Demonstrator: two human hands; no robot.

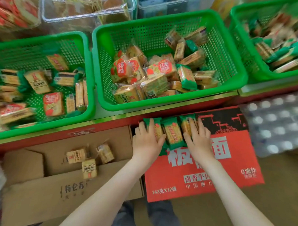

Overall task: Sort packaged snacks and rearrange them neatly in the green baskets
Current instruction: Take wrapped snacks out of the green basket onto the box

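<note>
Both hands lie flat, fingers straight and gripping nothing. The left hand (146, 139) and right hand (199, 138) press down on a row of three green-wrapped packets (172, 132). The packets sit side by side at the upper edge of a red carton (202, 165), just below the counter (42, 139) front with its gold trim. The left hand covers the left packet, its thumb reaching toward the middle one. The right hand covers the right packet, and the middle packet shows between the two hands.

Above the hands at frame centre, the middle basket (162, 106) has its front rim overhanging the counter edge. Its packets are heaped toward the front and right, and bare mesh floor shows across the back and left (the widest open patch in view). The left basket (89, 77), touching it rim to rim, holds scattered packets with strips of mesh showing between them. The right basket (235, 31) is cut by the frame edge and is piled along its right side.

At lower left, beside the carton, an open brown box (57, 194) holds three loose packets (89, 168). A shrink-wrapped bottle pack (276, 124) borders the carton on the right.
</note>
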